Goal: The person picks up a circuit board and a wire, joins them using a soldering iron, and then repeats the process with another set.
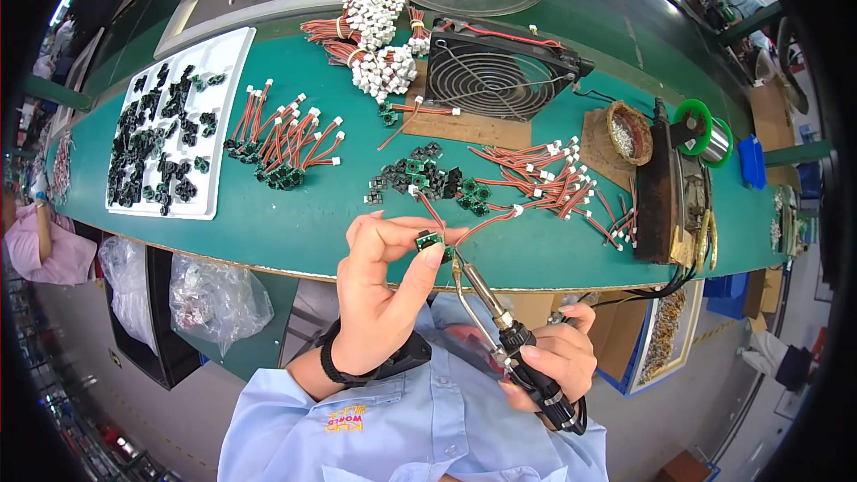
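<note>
Above the near edge of the green bench (pixel 295 241), my left hand (pixel 379 299) pinches a small green connector part (pixel 428 240) between thumb and fingertips, its red lead wire (pixel 482 223) trailing away toward the loose pile of red-wired leads (pixel 553 183) on the bench. My right hand (pixel 549 357) is closed in a pen grip around the black handle of a soldering iron (pixel 500 321), whose metal tip meets the underside of the held part; whether it truly touches the joint I cannot tell from this view. I judge the step in hand to be the soldering of the wire to the part. The next move, as I read it, calls for a steady tip, a brief dwell, and a clean lift away without tugging the wire. Beyond the hands lie a cluster of unwired green parts (pixel 415 174), a fanned row of finished leads (pixel 286 138), a white tray (pixel 228 62) of dark parts at the left, bundles of white-plug wires (pixel 375 36), a square fan (pixel 495 76), a brass-wool tip cleaner (pixel 629 132), and a green solder spool (pixel 705 134) at the right.
</note>
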Tool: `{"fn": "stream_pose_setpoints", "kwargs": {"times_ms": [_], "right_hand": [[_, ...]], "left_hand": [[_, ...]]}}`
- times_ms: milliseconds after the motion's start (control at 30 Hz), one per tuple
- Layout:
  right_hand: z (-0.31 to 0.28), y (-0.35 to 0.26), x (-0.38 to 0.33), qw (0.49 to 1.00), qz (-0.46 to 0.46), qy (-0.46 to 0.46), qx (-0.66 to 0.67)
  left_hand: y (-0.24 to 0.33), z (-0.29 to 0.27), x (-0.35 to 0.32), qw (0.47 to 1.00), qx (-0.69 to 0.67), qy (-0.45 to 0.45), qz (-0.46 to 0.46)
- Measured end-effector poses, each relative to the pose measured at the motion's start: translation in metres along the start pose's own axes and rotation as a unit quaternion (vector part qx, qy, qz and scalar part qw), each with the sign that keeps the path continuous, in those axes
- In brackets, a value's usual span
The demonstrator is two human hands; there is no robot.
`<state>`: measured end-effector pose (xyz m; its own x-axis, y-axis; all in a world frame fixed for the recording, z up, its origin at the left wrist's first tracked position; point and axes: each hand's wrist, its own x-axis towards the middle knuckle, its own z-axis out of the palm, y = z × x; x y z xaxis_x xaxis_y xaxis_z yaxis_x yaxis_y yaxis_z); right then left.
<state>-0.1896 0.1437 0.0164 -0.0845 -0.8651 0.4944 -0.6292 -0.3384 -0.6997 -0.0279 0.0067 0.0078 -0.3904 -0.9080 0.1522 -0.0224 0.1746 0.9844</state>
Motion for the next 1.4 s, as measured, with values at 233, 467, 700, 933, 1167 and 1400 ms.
{"fn": "stream_pose_setpoints", "kwargs": {"times_ms": [233, 467, 700, 933, 1167, 1400], "right_hand": [[0.0, -0.001, -0.001, 1.0, -0.006, 0.003, -0.006], [0.0, -0.001, -0.003, 1.0, -0.006, 0.004, 0.001], [-0.003, -0.003, -0.004, 1.0, -0.002, -0.007, 0.003], [-0.004, -0.002, -0.006, 1.0, -0.001, -0.007, 0.008], [-0.005, -0.002, -0.005, 1.0, -0.008, 0.003, 0.001], [-0.018, 0.016, -0.013, 0.995, -0.029, 0.077, -0.049]], "left_hand": [[0.005, 0.001, -0.001, 0.998, -0.049, -0.01, -0.03], [0.011, 0.001, 0.0, 0.996, -0.08, -0.017, -0.042], [0.013, 0.003, -0.001, 0.989, -0.137, -0.009, -0.059], [0.012, 0.004, -0.003, 0.983, -0.167, -0.007, -0.077], [0.009, -0.005, 0.001, 0.997, -0.037, -0.064, -0.016], [0.018, -0.004, 0.001, 0.978, -0.187, -0.014, -0.091]]}}
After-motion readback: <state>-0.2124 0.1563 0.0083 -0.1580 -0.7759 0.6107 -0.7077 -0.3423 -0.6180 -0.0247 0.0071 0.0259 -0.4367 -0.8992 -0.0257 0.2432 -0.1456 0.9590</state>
